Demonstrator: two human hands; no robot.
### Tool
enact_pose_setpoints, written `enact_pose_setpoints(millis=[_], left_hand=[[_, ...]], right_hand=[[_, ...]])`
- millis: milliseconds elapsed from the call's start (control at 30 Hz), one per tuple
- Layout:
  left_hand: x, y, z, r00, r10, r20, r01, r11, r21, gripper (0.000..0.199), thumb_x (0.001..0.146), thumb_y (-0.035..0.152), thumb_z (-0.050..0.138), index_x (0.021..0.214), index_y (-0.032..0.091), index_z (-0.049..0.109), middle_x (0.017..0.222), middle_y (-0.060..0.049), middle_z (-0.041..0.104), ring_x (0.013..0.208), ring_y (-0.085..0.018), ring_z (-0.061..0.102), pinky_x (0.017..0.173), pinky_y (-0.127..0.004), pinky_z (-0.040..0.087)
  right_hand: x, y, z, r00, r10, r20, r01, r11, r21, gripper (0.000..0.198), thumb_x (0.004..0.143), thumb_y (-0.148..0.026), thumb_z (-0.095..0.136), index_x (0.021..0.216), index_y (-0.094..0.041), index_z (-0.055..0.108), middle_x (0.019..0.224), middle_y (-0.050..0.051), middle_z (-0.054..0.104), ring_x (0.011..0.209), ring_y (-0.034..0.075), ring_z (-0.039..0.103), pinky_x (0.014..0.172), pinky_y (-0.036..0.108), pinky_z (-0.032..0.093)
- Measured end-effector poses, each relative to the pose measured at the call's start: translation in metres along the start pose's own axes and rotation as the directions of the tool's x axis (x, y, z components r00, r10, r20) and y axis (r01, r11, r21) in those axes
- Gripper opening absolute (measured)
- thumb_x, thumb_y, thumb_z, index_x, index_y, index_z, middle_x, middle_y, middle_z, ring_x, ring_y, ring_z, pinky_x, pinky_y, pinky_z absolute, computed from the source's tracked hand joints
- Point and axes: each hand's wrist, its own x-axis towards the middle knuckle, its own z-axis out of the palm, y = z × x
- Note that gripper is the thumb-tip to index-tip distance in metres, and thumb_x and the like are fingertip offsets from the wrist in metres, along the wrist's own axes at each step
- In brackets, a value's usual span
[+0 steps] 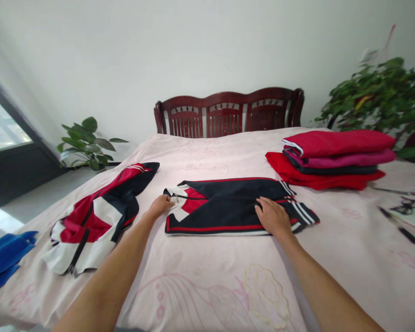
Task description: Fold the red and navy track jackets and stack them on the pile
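A navy, red and white zip-up jacket (228, 203) lies folded lengthwise on the bed, its collar to the left and its striped cuffs to the right. At the collar, my left hand (162, 204) is closed, pinching the white edge near the zip. My right hand (272, 214) rests on the folded sleeves close to the cuffs, fingers laid over the dark cloth without gripping it. Left of my left arm, a second jacket (93, 216) in the same colours lies loosely crumpled, with its zip toward me.
Folded red and magenta clothes (335, 159) are stacked at the right. Eyeglasses (405, 206) and a black pen-like item (401, 226) lie beyond my right arm. Blue cloth (7, 253) sits at the left edge. A wooden headboard (224, 113) and potted plants (88, 143) stand behind.
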Motion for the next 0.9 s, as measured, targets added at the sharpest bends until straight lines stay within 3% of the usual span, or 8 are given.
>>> enact_pose_setpoints(millis=[200, 467, 600, 767, 900], left_hand=[[-0.011, 0.004, 0.008, 0.983, 0.055, -0.175, -0.038, 0.995, 0.097, 0.021, 0.095, 0.036, 0.045, 0.108, 0.024, 0.056, 0.109, -0.007, 0.069, 0.101, -0.023, 0.065, 0.075, -0.029, 0.045], [-0.013, -0.005, 0.013, 0.964, 0.035, -0.263, 0.017, 0.981, 0.195, 0.029, 0.096, 0.027, 0.039, 0.112, 0.022, 0.062, 0.113, -0.014, 0.066, 0.097, -0.030, 0.068, 0.078, -0.040, 0.050], [-0.017, 0.012, 0.007, 0.930, 0.136, -0.343, -0.050, 0.967, 0.249, 0.043, 0.095, 0.016, 0.034, 0.130, 0.017, 0.057, 0.129, -0.019, 0.060, 0.117, -0.033, 0.060, 0.097, -0.048, 0.045], [-0.020, 0.047, 0.025, 0.891, 0.390, -0.231, -0.314, 0.899, 0.305, 0.048, 0.100, 0.036, 0.039, 0.145, 0.023, 0.047, 0.151, -0.007, 0.049, 0.143, -0.024, 0.037, 0.118, -0.040, 0.029], [-0.025, 0.054, 0.053, 0.921, 0.349, -0.170, -0.287, 0.907, 0.309, 0.057, 0.098, 0.045, 0.043, 0.147, 0.018, 0.044, 0.155, -0.014, 0.044, 0.147, -0.031, 0.032, 0.117, -0.057, 0.027]], right_hand=[[0.000, 0.001, 0.002, 1.000, -0.014, -0.008, 0.015, 1.000, 0.001, 0.043, 0.097, -0.031, 0.042, 0.129, -0.012, 0.063, 0.137, 0.013, 0.061, 0.127, 0.026, 0.055, 0.109, 0.042, 0.039], [-0.001, 0.002, 0.003, 1.000, -0.010, -0.007, 0.010, 1.000, -0.013, 0.043, 0.097, -0.031, 0.041, 0.130, -0.012, 0.062, 0.139, 0.012, 0.060, 0.128, 0.026, 0.054, 0.109, 0.041, 0.038], [-0.001, 0.001, 0.003, 1.000, -0.008, -0.010, 0.008, 1.000, -0.019, 0.042, 0.097, -0.030, 0.042, 0.129, -0.012, 0.063, 0.138, 0.013, 0.061, 0.127, 0.026, 0.055, 0.109, 0.042, 0.039], [-0.001, 0.002, 0.004, 1.000, -0.014, -0.013, 0.014, 1.000, -0.018, 0.042, 0.097, -0.030, 0.042, 0.129, -0.012, 0.063, 0.139, 0.013, 0.060, 0.127, 0.026, 0.055, 0.109, 0.042, 0.038], [-0.003, 0.001, 0.002, 1.000, -0.017, -0.004, 0.017, 0.999, -0.027, 0.043, 0.098, -0.030, 0.040, 0.130, -0.014, 0.062, 0.140, 0.012, 0.059, 0.129, 0.025, 0.054, 0.110, 0.041, 0.037]])
